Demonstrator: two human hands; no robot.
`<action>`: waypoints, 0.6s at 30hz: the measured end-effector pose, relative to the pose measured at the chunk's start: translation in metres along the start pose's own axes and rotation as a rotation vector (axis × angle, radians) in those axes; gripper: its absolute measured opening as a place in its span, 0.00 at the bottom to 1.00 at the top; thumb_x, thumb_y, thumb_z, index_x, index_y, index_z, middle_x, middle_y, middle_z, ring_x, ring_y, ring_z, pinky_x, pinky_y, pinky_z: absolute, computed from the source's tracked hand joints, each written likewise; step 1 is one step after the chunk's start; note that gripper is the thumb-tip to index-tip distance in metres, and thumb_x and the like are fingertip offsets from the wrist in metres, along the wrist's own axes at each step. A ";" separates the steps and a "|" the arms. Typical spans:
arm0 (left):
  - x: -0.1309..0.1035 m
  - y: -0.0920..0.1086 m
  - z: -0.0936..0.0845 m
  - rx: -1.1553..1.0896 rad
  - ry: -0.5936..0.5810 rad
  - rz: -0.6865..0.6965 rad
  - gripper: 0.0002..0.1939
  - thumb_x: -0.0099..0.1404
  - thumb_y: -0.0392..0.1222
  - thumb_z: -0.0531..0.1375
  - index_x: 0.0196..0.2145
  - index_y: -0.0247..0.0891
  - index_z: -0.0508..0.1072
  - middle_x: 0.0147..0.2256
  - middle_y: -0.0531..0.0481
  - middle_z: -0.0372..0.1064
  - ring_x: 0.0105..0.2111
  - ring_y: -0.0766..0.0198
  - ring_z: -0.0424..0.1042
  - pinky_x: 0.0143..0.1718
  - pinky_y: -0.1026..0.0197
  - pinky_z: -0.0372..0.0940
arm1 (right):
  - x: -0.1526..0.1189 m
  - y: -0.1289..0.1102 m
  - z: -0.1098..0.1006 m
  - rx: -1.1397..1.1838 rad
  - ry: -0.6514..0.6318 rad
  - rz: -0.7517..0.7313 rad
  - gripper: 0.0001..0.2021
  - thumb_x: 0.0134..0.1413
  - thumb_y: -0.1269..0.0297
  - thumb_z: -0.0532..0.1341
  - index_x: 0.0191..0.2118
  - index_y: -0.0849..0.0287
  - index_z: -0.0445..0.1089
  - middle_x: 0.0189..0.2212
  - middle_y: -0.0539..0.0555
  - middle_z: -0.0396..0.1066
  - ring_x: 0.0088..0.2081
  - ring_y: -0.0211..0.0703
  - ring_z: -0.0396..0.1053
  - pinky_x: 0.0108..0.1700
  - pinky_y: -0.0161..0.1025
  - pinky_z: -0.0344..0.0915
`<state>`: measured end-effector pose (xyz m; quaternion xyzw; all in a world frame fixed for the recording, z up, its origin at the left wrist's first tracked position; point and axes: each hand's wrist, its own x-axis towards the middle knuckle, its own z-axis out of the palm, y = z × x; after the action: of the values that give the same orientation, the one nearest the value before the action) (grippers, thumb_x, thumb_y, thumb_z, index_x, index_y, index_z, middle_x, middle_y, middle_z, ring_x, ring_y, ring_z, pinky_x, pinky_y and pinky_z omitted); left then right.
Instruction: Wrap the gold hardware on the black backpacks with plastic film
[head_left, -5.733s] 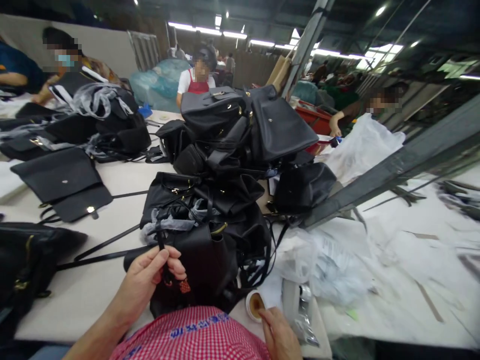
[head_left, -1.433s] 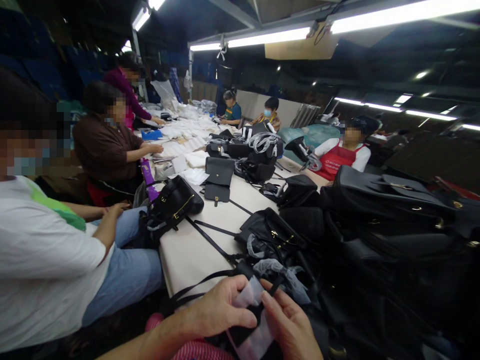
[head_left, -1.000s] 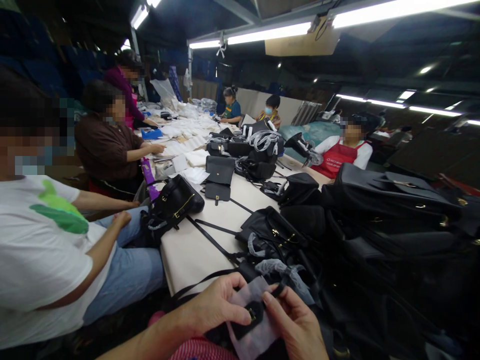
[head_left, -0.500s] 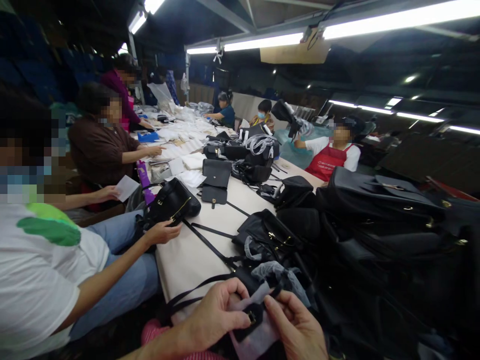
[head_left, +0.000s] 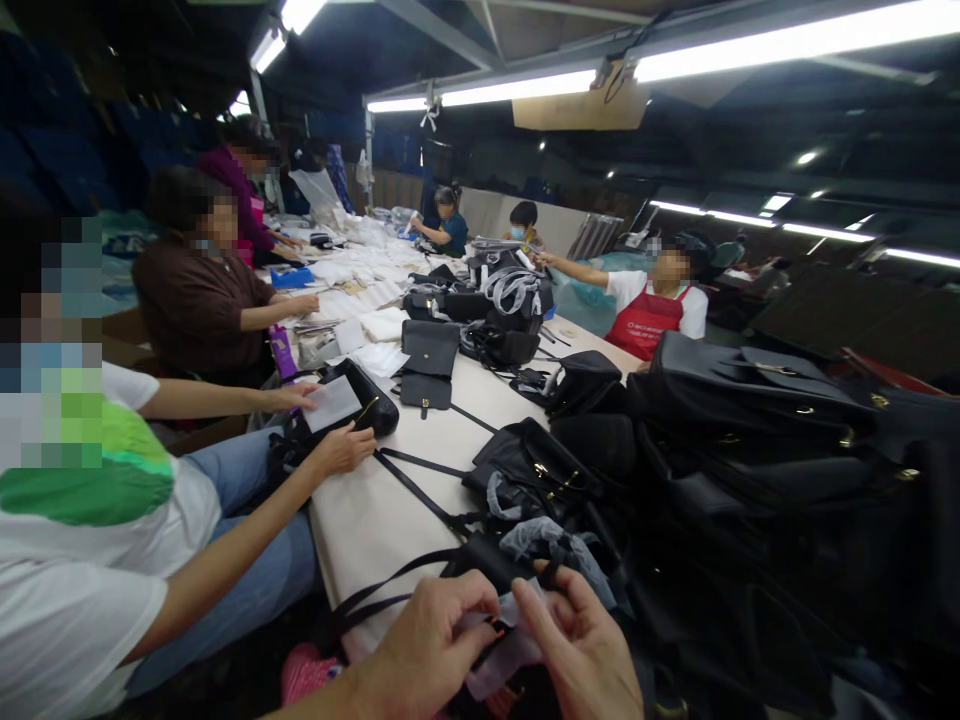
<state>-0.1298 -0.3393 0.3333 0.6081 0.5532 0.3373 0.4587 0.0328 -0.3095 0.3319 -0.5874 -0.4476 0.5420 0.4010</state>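
At the bottom centre, my left hand (head_left: 435, 640) pinches a black strap end with a small gold buckle, mostly covered by the fingers. My right hand (head_left: 581, 635) holds thin translucent wrapping (head_left: 506, 665) against the same strap, its fingers close to those of my left hand. Just beyond my hands lies a black bag (head_left: 529, 465) with gold fittings, and a strip of crumpled translucent wrap (head_left: 559, 540) is around its handle. Black straps (head_left: 397, 575) run over the pale table (head_left: 360, 530) to the left of it.
A co-worker in a white shirt (head_left: 82, 600) sits close on the left, laying white paper (head_left: 334, 403) on a black bag. Black bags (head_left: 765, 400) are piled high at right. Across the table, a person in a red apron (head_left: 651, 322) reaches toward more bags.
My hands have drawn slightly closer together, and the buckle is now more covered. The left co-worker's paper has moved onto the bag. The red-aproned person has lowered an arm from a raised bag.
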 end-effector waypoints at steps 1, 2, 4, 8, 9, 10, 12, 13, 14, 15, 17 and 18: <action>0.000 -0.001 0.000 0.016 -0.008 0.023 0.07 0.59 0.33 0.56 0.31 0.39 0.74 0.27 0.55 0.69 0.28 0.66 0.65 0.30 0.65 0.54 | 0.001 0.000 0.000 0.004 -0.009 0.004 0.24 0.36 0.46 0.70 0.38 0.58 0.74 0.17 0.47 0.71 0.22 0.44 0.68 0.25 0.36 0.64; -0.001 -0.003 -0.001 0.036 -0.011 0.044 0.06 0.60 0.33 0.56 0.30 0.39 0.73 0.27 0.54 0.69 0.28 0.66 0.65 0.30 0.65 0.54 | 0.003 0.001 -0.001 0.014 -0.023 0.007 0.25 0.36 0.46 0.70 0.38 0.58 0.74 0.17 0.47 0.71 0.21 0.43 0.67 0.24 0.36 0.63; -0.003 -0.011 -0.001 0.102 -0.002 0.090 0.05 0.60 0.33 0.57 0.28 0.39 0.70 0.27 0.54 0.68 0.28 0.65 0.65 0.31 0.65 0.54 | 0.004 0.002 -0.003 0.048 -0.045 0.011 0.25 0.38 0.46 0.69 0.40 0.58 0.73 0.17 0.46 0.70 0.20 0.41 0.66 0.23 0.34 0.61; -0.011 -0.029 -0.003 0.275 0.044 0.253 0.07 0.62 0.33 0.56 0.26 0.39 0.66 0.27 0.51 0.67 0.27 0.65 0.63 0.29 0.63 0.52 | 0.008 0.005 -0.007 0.116 -0.094 0.041 0.25 0.41 0.47 0.69 0.42 0.58 0.70 0.16 0.45 0.68 0.19 0.39 0.65 0.23 0.34 0.60; -0.013 -0.032 -0.003 0.315 0.055 0.304 0.07 0.63 0.33 0.56 0.27 0.39 0.66 0.27 0.51 0.67 0.27 0.65 0.63 0.28 0.63 0.52 | 0.008 0.006 -0.007 0.131 -0.115 0.056 0.25 0.40 0.47 0.69 0.41 0.58 0.70 0.16 0.44 0.68 0.19 0.39 0.65 0.22 0.34 0.59; -0.015 -0.034 -0.004 0.354 0.070 0.352 0.08 0.63 0.32 0.55 0.27 0.39 0.66 0.26 0.50 0.67 0.26 0.65 0.63 0.27 0.62 0.52 | 0.009 0.006 -0.007 0.146 -0.127 0.066 0.24 0.40 0.48 0.70 0.41 0.58 0.70 0.15 0.45 0.68 0.18 0.39 0.65 0.22 0.34 0.59; -0.019 -0.034 -0.006 0.420 0.059 0.434 0.08 0.64 0.33 0.54 0.27 0.40 0.68 0.26 0.49 0.68 0.26 0.64 0.63 0.27 0.61 0.51 | 0.010 0.007 -0.005 0.172 -0.103 0.059 0.23 0.39 0.48 0.70 0.39 0.57 0.70 0.14 0.44 0.66 0.16 0.38 0.62 0.20 0.33 0.56; -0.020 -0.032 -0.007 0.426 0.010 0.463 0.08 0.64 0.34 0.56 0.27 0.40 0.68 0.26 0.49 0.68 0.26 0.64 0.63 0.27 0.61 0.51 | 0.010 0.007 -0.004 0.178 -0.075 0.045 0.23 0.39 0.48 0.70 0.39 0.57 0.70 0.14 0.43 0.65 0.16 0.37 0.61 0.19 0.33 0.54; -0.020 -0.030 -0.009 0.399 -0.053 0.462 0.08 0.63 0.37 0.57 0.26 0.40 0.69 0.25 0.50 0.67 0.25 0.64 0.63 0.26 0.60 0.50 | 0.009 0.007 -0.003 0.179 -0.051 0.032 0.22 0.39 0.48 0.70 0.38 0.57 0.70 0.14 0.43 0.65 0.15 0.36 0.60 0.19 0.33 0.53; -0.019 -0.028 -0.012 0.337 -0.102 0.426 0.09 0.63 0.40 0.58 0.25 0.40 0.69 0.24 0.50 0.67 0.25 0.65 0.62 0.26 0.61 0.50 | 0.008 0.006 -0.002 0.179 -0.038 0.024 0.22 0.39 0.48 0.70 0.37 0.57 0.70 0.14 0.43 0.65 0.15 0.36 0.60 0.18 0.32 0.52; -0.013 -0.022 -0.017 0.136 -0.092 0.270 0.13 0.65 0.47 0.57 0.25 0.39 0.70 0.23 0.52 0.65 0.24 0.66 0.62 0.26 0.63 0.52 | 0.006 0.004 -0.002 0.181 -0.050 0.029 0.21 0.40 0.48 0.70 0.37 0.57 0.70 0.15 0.44 0.67 0.16 0.36 0.61 0.19 0.32 0.52; -0.008 -0.019 -0.020 0.026 -0.042 0.174 0.15 0.67 0.49 0.55 0.27 0.38 0.70 0.23 0.52 0.65 0.24 0.66 0.62 0.26 0.63 0.54 | 0.005 0.003 -0.003 0.187 -0.065 0.032 0.21 0.40 0.49 0.70 0.37 0.57 0.70 0.16 0.45 0.68 0.16 0.37 0.62 0.19 0.32 0.53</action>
<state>-0.1560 -0.3442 0.3233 0.6666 0.4928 0.3560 0.4313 0.0361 -0.3052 0.3283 -0.5367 -0.3982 0.6065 0.4307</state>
